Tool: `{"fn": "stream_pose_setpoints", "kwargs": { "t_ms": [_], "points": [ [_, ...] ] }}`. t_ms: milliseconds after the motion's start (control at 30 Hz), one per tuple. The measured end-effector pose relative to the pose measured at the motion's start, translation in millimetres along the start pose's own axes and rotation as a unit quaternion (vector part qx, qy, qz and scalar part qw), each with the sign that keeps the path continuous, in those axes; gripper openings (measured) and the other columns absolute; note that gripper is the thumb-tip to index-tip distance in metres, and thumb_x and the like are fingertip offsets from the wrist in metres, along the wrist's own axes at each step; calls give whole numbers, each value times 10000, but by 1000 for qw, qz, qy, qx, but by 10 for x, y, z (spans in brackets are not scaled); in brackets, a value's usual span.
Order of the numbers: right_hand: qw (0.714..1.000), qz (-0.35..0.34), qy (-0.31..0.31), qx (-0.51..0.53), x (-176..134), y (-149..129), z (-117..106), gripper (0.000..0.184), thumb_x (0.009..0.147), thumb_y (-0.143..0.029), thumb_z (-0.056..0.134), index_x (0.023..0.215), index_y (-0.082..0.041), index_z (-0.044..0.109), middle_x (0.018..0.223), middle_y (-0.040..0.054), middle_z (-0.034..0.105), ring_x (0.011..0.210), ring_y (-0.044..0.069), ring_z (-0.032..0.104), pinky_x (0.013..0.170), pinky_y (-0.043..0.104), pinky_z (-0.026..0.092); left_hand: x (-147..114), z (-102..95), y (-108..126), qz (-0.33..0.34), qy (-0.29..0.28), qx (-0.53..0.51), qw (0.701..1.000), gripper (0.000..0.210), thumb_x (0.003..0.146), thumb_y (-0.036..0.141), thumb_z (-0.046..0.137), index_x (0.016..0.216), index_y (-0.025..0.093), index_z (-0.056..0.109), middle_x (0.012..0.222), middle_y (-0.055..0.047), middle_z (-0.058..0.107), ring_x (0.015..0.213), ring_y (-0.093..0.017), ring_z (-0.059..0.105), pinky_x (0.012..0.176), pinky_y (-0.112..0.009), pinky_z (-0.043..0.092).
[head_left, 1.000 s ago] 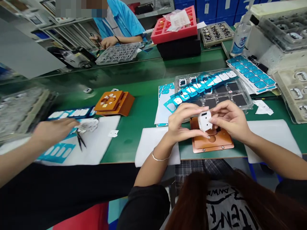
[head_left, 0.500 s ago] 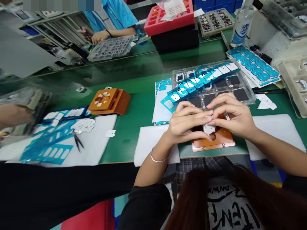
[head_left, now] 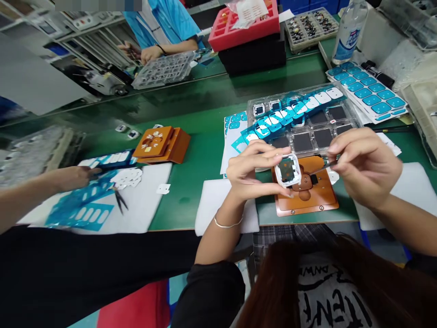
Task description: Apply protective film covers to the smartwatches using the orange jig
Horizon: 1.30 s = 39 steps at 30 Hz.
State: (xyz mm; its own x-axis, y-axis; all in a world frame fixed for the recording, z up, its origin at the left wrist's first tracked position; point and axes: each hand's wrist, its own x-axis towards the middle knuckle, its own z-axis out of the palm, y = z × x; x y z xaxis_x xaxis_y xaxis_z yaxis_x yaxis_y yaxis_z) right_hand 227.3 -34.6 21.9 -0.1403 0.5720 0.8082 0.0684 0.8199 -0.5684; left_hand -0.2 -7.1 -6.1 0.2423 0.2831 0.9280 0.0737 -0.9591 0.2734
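Green workbench [head_left: 184, 196] bears an orange plate [head_left: 322, 196] between white pads [head_left: 225, 207].

White housing [head_left: 287, 171], rounded-square in outline, seen tilted between the thumb and fingers of the left hand [head_left: 252, 171], its recessed face turned toward where I stand; a pale rim encloses a dark centre flecked with orange. Thin dark tool [head_left: 323, 167], slanting down and leftward from the fingertips of the right hand [head_left: 365, 168], its tip apart from the housing; perhaps tweezers, though the grip hides much of its length.
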Motion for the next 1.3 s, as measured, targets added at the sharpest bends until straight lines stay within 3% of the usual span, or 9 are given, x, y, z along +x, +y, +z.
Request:
{"fn": "stream_pose_setpoints", "kwargs": {
  "t_ms": [100,200,333,400,700,867,1000,1067,1300],
  "points": [
    [992,126,-22,-7,124,16,-188,163,826,-222,774,843,-257,616,801,-12,676,717,158,625,619,299,495,-13,16,-19,1,12,-53,999,701,657,584,834,1271,301,651,1085,-71,779,874,-196,706,691,-356,539],
    [953,215,-112,-184,212,38,-381,173,807,-293,771,814,-246,605,713,-22,646,595,148,557,562,295,407,-16,18,-20,-6,-1,-84,996,719,658,597,826,1290,317,629,1122,-62,770,937,-211,718,721,-368,570],
    [755,283,-418,-419,173,115,-428,80,846,-167,622,781,-212,634,699,23,646,617,180,555,563,290,292,-8,6,2,-24,-17,-84,996,688,680,500,859,1298,353,594,1209,-37,743,1002,-220,729,743,-374,586],
    [674,303,-503,-449,116,153,-361,139,855,-104,544,796,-184,642,765,74,663,650,195,563,563,295,276,-7,11,20,-28,-21,-80,996,674,691,436,871,1294,360,580,1236,-24,731,1004,-212,734,733,-358,584],
    [625,349,-516,-470,117,65,-64,286,810,5,475,918,-120,708,911,175,687,737,241,644,515,284,279,4,41,87,-13,-43,-85,995,750,692,258,888,1340,334,519,1232,-12,733,992,-172,740,739,-314,573],
    [650,323,-474,-499,129,47,-138,259,871,-50,474,914,-130,716,916,167,713,817,311,686,564,337,379,39,24,130,-9,-71,-77,994,740,720,234,868,1360,318,507,1224,-26,735,990,-161,741,747,-299,558],
    [888,201,-251,-330,86,-64,-167,192,942,-255,547,954,-245,738,902,56,756,751,224,693,654,356,511,42,17,155,-21,-86,-84,993,764,701,209,876,1362,326,511,1221,-32,736,989,-170,742,742,-310,548],
    [967,144,-138,-161,65,-138,-136,137,911,-262,620,932,-285,754,849,22,764,680,190,686,610,332,532,44,17,160,-19,-90,-89,992,777,689,206,882,1365,316,515,1212,-45,739,986,-175,743,741,-316,543],
    [959,228,-130,107,6,-195,14,160,828,-209,737,973,-260,781,802,-2,760,631,145,679,513,262,557,46,36,149,-27,-112,-69,991,666,753,326,841,1339,365,527,1133,-25,768,844,-160,743,673,-309,530]
  ]
}}
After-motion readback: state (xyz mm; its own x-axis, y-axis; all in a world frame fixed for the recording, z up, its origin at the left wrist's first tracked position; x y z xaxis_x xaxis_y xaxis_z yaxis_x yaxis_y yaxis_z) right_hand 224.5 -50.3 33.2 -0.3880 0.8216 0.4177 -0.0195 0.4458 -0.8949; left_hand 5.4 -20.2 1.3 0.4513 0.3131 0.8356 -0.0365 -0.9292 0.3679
